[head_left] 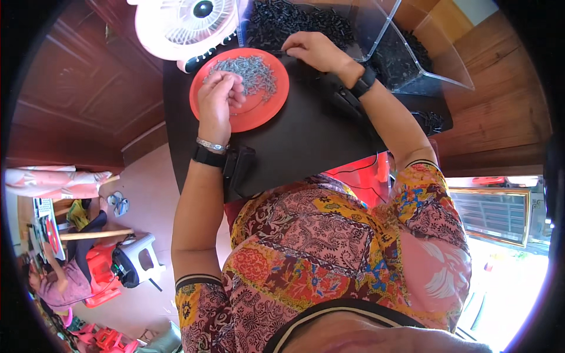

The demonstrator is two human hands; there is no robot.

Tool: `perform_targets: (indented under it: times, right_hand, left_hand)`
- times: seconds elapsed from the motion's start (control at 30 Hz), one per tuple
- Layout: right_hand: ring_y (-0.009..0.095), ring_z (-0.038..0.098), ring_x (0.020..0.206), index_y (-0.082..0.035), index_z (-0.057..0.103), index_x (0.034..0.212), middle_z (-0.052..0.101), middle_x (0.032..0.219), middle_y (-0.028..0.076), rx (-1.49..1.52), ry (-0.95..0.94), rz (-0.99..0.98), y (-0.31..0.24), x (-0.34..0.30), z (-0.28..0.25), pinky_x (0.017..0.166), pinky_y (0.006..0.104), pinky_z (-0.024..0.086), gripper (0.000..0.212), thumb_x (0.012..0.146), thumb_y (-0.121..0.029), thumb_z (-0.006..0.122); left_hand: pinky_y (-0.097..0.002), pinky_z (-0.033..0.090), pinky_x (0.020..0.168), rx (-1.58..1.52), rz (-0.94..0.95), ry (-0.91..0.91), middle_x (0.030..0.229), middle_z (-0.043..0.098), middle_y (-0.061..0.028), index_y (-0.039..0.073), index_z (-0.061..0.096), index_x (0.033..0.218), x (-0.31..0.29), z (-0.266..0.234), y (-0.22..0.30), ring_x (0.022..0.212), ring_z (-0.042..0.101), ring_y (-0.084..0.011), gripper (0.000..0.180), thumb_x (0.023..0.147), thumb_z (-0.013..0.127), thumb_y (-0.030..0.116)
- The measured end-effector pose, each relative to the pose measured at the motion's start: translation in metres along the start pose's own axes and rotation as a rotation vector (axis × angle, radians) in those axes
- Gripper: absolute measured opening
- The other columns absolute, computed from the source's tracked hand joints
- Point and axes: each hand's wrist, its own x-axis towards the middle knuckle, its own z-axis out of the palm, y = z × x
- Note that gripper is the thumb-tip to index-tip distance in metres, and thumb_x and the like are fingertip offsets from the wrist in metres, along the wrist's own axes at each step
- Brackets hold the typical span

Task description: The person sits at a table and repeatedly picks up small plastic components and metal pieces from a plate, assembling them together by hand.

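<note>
My left hand (220, 97) is over a round red plate (281, 97) that holds a heap of small grey metal pieces (250, 73). Its fingers are curled with the tips pressed together; what they hold, if anything, is too small to make out. Beyond the plate's right rim, my right hand (318, 52) pinches a small black piece (283, 53) between thumb and finger. Right behind that hand lies a big pile of short black parts (288, 23) in a clear-walled bin.
A white fan (188, 29) stands behind the plate at the left edge of the black table (288, 153). To the right is a clear plastic box (406, 65) with more black parts. Loose black parts (426, 120) lie at the table's right corner. Another person (62, 282) sits at far left.
</note>
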Motion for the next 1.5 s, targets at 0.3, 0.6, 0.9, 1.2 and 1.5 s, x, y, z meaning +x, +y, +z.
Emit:
perform_targets:
  times: [0.3,0.6,0.9,1.2,1.5]
  right_hand:
    - [0.007,0.057,0.084,-0.004,0.064,0.109,0.064,0.094,0.001,1.221,-0.251,0.180,-0.074,0.005,-0.013,0.080,0.0235,0.047,0.023,0.090,-0.015,0.058]
    - [0.009,0.058,0.090,-0.006,0.064,0.110,0.066,0.094,0.002,1.212,-0.134,0.140,-0.093,0.004,-0.001,0.082,0.0247,0.047,0.021,0.090,-0.011,0.057]
    - [0.010,0.058,0.090,-0.005,0.062,0.101,0.061,0.098,0.002,1.229,-0.040,0.061,-0.098,-0.007,-0.001,0.080,0.0259,0.049,0.020,0.083,0.003,0.062]
    - [0.017,0.059,0.093,-0.004,0.062,0.101,0.059,0.100,0.006,0.778,0.223,-0.302,-0.095,-0.005,0.002,0.075,0.0268,0.052,0.027,0.076,0.002,0.069]
    - [0.028,0.058,0.087,-0.007,0.063,0.086,0.059,0.088,0.007,0.134,0.007,-0.218,-0.078,-0.010,0.003,0.079,0.0353,0.047,0.014,0.072,-0.009,0.066]
  left_hand:
    - [-0.0204,0.041,0.056,0.047,-0.063,-0.132,0.075,0.059,-0.0020,0.003,0.063,0.093,-0.009,0.005,0.003,0.060,0.054,-0.0087,0.025,0.091,0.048,0.023]
    - [-0.0230,0.042,0.057,-0.105,-0.061,-0.220,0.077,0.058,-0.0031,0.003,0.056,0.090,-0.008,0.003,0.004,0.062,0.055,-0.0117,0.018,0.090,0.048,0.020]
    - [-0.0227,0.042,0.059,-0.027,0.008,-0.207,0.078,0.057,-0.0029,0.004,0.051,0.095,-0.013,0.007,0.003,0.065,0.053,-0.0100,0.013,0.091,0.047,0.016]
    - [-0.0233,0.043,0.062,0.021,0.008,-0.254,0.078,0.056,-0.0028,0.004,0.053,0.098,-0.013,0.005,0.005,0.067,0.054,-0.0110,0.018,0.092,0.046,0.020]
    - [-0.0258,0.039,0.059,-0.104,0.048,-0.029,0.078,0.055,-0.0040,0.004,0.054,0.094,-0.006,-0.017,0.014,0.066,0.053,-0.0146,0.021,0.093,0.047,0.023]
